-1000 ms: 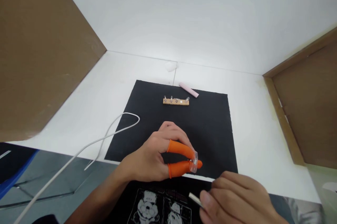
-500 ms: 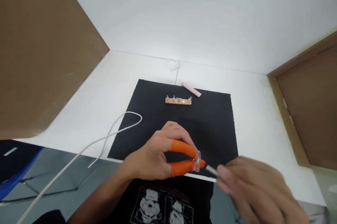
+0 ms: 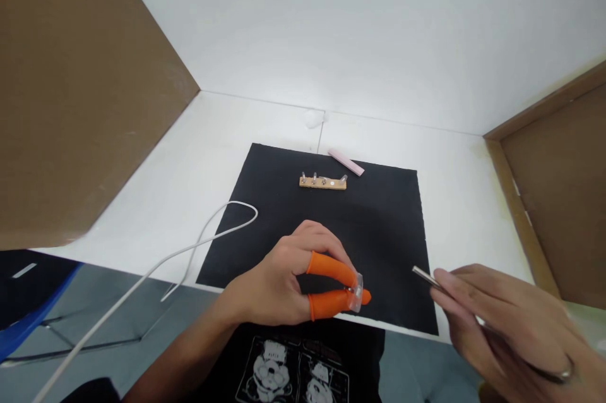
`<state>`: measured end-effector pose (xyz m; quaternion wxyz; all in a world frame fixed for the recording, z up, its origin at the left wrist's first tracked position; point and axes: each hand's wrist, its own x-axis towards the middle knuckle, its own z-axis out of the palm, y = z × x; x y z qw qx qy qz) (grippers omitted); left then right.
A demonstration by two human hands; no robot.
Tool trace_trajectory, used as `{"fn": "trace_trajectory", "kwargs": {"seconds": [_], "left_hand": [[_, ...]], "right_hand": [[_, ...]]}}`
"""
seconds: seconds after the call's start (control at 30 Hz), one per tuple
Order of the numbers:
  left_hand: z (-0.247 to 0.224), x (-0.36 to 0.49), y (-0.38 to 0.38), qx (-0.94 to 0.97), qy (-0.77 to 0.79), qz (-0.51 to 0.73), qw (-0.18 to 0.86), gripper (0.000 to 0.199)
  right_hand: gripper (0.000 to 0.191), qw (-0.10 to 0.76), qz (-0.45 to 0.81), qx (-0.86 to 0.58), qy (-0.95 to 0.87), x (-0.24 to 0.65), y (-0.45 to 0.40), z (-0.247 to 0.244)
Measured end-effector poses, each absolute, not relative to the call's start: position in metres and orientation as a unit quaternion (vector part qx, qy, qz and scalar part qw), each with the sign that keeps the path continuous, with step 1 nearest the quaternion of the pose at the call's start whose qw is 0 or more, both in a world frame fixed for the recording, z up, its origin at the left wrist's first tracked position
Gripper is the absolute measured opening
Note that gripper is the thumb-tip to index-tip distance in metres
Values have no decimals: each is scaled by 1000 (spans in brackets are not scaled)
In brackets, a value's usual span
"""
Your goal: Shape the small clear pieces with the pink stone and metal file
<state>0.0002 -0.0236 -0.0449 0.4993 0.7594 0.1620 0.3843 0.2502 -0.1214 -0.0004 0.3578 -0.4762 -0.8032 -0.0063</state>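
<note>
My left hand wears orange rubber finger sleeves on thumb and forefinger. Those two fingertips pinch a small clear plastic piece above the front edge of a black mat. A tiny metallic spot shows at the piece's inner side; its exact shape is hard to make out. To the right, past the mat's edge, my right hand is closed around a thin metal tool. Its flat end points left, toward the clear piece but well apart from it. The rest of the tool is partly hidden by my fingers.
Farther back on the mat lies a small wooden strip with several clear pegs. A pink bar lies across the mat's back edge. A white cable loops at left. Cardboard panels stand left and right of the white table.
My right hand has drawn away to the right with the metal tool, leaving a wider gap to the clear piece. My left hand keeps its pinch almost in place.
</note>
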Motion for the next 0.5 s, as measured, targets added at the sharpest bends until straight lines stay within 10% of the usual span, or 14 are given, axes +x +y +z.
{"fn": "trace_trajectory", "kwargs": {"seconds": [0.5], "left_hand": [[-42, 0, -25, 748, 167, 382, 516, 10]], "right_hand": [[19, 346, -23, -475, -809, 229, -131, 4]]}}
